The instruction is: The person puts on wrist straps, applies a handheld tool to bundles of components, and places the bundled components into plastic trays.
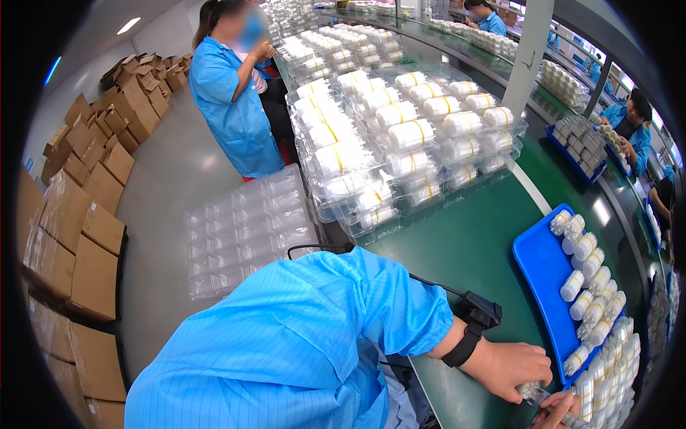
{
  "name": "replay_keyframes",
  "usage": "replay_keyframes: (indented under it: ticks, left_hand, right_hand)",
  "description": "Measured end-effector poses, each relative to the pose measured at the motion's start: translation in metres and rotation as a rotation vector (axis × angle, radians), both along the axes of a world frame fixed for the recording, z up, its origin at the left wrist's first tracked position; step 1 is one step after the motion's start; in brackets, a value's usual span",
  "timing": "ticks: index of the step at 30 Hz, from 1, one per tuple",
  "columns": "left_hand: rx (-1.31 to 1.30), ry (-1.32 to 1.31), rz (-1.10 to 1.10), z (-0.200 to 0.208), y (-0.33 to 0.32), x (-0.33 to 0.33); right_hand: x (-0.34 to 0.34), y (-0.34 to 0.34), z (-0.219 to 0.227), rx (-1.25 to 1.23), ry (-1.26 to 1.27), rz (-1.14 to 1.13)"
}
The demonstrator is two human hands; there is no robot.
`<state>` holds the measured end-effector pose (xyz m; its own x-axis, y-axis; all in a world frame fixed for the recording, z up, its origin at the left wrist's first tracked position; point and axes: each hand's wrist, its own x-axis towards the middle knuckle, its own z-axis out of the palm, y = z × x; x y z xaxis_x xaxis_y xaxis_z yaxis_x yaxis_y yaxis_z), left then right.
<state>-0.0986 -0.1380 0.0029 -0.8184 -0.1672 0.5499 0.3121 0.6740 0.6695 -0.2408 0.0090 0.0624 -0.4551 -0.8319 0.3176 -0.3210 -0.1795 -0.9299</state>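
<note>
My left hand [509, 366] reaches over the green table from a blue sleeve, a black strap round its wrist. Its fingers are curled and closed on a small whitish, clear piece [529, 390], partly hidden by the fingertips. At the lower edge my right hand [557, 410] is only partly in view. Its fingers are pinched close to that piece, by a small dark, greyish part I cannot make out. Beside my hands stands a blue tray [537, 266] with several white cylindrical bundles [584, 247] in it. More white bundles [607, 375] with yellow bands lie next to my right hand.
Clear plastic trays of yellow-banded white bundles [411, 134] are stacked on the green table [468, 232]. An unfilled clear tray [246, 232] lies to their left. A co-worker in blue [232, 107] stands beyond it. Cardboard boxes [96, 261] line the left; a white post [527, 61] rises behind.
</note>
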Motion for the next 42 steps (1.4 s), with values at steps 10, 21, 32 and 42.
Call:
replay_keyframes:
  ticks: [10, 21, 32, 42]
  left_hand:
    - [-0.001, 0.011, -0.023, -0.003, -0.001, -0.001]
    - [-0.032, 0.001, -0.058, -0.001, 0.001, -0.003]
    - [-0.110, -0.074, 0.172, 0.013, -0.002, 0.009]
    - [-0.059, -0.104, 0.095, 0.015, 0.001, 0.006]
  right_hand:
    - [-0.001, 0.000, -0.003, -0.003, -0.016, -0.028]
    - [-0.003, 0.006, -0.003, 0.013, 0.003, -0.044]
    - [0.003, -0.014, 0.002, -0.022, 0.022, 0.045]
    - [-0.010, 0.002, 0.022, -0.150, -0.095, -0.068]
